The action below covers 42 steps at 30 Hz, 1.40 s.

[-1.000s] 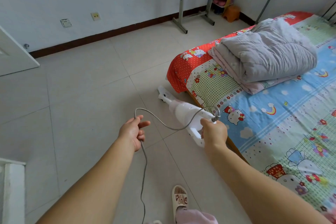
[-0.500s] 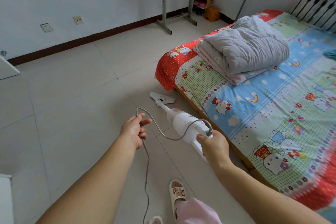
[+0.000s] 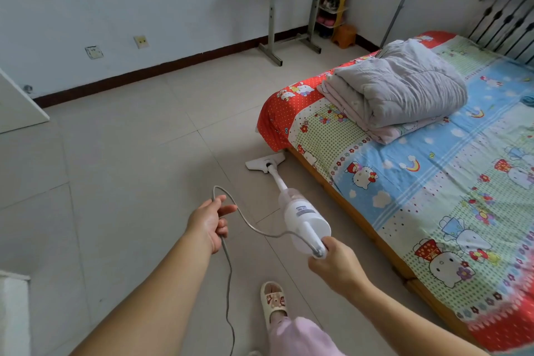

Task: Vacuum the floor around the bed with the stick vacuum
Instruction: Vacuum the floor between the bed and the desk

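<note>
A white stick vacuum (image 3: 300, 217) slants down to the tiled floor (image 3: 130, 170). Its flat head (image 3: 264, 162) rests on the tiles just beside the bed's near corner. My right hand (image 3: 336, 266) grips the vacuum's handle at its upper end. A grey power cord (image 3: 254, 228) loops from the handle to my left hand (image 3: 209, 221), which holds it loosely, and then trails down the floor. The bed (image 3: 419, 182) with a cartoon-print sheet fills the right side.
A folded grey quilt (image 3: 404, 95) lies on the bed. A metal-legged desk (image 3: 291, 0) and a shoe rack (image 3: 335, 0) stand at the far wall, with a small orange stool (image 3: 345, 35) nearby. A white door (image 3: 17, 107) edge is at left. My slippered foot (image 3: 273, 300) is below.
The vacuum head has slid forward along the bedside toward the bed's corner. My right hand has pushed out with it, and the view has lifted to show more of the far wall.
</note>
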Each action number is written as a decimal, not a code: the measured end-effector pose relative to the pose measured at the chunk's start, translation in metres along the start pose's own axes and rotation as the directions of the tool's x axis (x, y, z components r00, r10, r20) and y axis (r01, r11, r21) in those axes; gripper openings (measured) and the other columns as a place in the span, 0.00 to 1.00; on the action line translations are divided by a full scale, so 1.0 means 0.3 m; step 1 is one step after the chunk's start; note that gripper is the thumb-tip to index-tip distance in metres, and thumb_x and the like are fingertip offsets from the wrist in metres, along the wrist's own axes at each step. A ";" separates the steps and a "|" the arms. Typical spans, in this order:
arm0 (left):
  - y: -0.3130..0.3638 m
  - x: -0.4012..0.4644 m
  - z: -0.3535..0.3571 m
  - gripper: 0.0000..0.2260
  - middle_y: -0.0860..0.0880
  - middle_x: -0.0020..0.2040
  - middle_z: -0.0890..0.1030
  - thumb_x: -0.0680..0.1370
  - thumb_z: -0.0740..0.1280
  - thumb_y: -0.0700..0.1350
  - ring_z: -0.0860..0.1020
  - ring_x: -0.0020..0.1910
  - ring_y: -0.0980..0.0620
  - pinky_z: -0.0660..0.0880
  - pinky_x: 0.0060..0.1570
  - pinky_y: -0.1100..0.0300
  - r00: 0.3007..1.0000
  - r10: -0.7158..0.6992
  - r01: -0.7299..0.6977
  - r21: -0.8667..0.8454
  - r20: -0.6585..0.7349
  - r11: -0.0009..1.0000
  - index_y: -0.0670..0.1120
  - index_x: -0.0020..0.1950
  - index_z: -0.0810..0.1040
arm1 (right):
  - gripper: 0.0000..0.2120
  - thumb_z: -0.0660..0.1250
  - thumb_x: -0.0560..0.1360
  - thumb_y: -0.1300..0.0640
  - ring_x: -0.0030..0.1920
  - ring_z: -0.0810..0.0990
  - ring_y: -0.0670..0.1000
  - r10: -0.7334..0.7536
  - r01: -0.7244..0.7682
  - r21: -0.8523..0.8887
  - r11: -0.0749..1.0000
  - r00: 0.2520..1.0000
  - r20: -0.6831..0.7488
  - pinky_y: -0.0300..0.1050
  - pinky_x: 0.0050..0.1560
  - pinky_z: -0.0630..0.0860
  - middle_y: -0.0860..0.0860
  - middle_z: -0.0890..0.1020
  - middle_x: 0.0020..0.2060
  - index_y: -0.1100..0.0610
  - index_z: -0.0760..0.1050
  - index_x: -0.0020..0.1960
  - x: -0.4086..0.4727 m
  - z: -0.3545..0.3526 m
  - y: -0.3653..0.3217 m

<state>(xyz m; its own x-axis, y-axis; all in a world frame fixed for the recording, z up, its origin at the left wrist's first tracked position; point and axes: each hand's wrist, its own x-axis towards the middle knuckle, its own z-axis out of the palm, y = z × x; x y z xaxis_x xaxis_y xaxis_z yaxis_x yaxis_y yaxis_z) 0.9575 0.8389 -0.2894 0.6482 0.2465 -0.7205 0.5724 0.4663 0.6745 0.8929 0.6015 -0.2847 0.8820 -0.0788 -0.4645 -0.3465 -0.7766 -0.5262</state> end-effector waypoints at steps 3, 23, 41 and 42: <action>0.034 0.036 -0.002 0.07 0.46 0.37 0.77 0.82 0.56 0.44 0.57 0.13 0.60 0.53 0.16 0.73 1.000 0.006 -0.006 -0.014 -0.023 1.000 0.47 0.55 0.72 | 0.11 0.66 0.67 0.57 0.41 0.81 0.55 -0.004 0.004 0.010 1.000 0.998 0.068 0.54 0.44 0.81 0.52 0.80 0.41 0.57 0.75 0.49 0.071 -0.003 -0.056; 0.513 0.274 0.048 0.12 0.44 0.31 0.71 0.79 0.55 0.34 0.61 0.12 0.60 0.53 0.14 0.71 0.968 0.136 -0.171 -0.162 -0.209 0.972 0.40 0.36 0.68 | 0.16 0.66 0.70 0.66 0.18 0.70 0.46 -0.082 -0.164 0.500 0.850 0.898 0.433 0.32 0.23 0.65 0.49 0.71 0.16 0.59 0.66 0.26 0.545 -0.020 -0.549; 1.343 0.807 -0.137 0.09 0.51 0.27 0.72 0.81 0.57 0.47 0.63 0.22 0.57 0.60 0.21 0.67 0.863 0.505 -0.504 0.082 0.008 0.860 0.52 0.49 0.77 | 0.15 0.62 0.71 0.65 0.18 0.71 0.44 -0.119 -0.205 0.688 0.696 0.912 0.393 0.29 0.23 0.65 0.51 0.72 0.21 0.60 0.68 0.26 0.854 0.317 -1.424; 1.415 0.844 -0.158 0.09 0.52 0.25 0.71 0.81 0.57 0.48 0.62 0.21 0.58 0.59 0.20 0.67 0.855 0.519 -0.519 0.068 0.029 0.852 0.52 0.49 0.77 | 0.15 0.62 0.72 0.65 0.18 0.71 0.44 -0.104 -0.211 0.696 0.686 0.919 0.381 0.29 0.22 0.65 0.52 0.72 0.22 0.60 0.68 0.27 0.885 0.331 -1.487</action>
<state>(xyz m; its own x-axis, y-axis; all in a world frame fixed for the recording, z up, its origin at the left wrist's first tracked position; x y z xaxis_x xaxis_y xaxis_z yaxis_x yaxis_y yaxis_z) 1.3409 1.1394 -0.1932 0.8654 0.4276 -0.2611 0.1853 0.2111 0.9598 1.2500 0.9892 -0.2440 0.7246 0.2469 -0.6435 -0.6462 -0.0814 -0.7588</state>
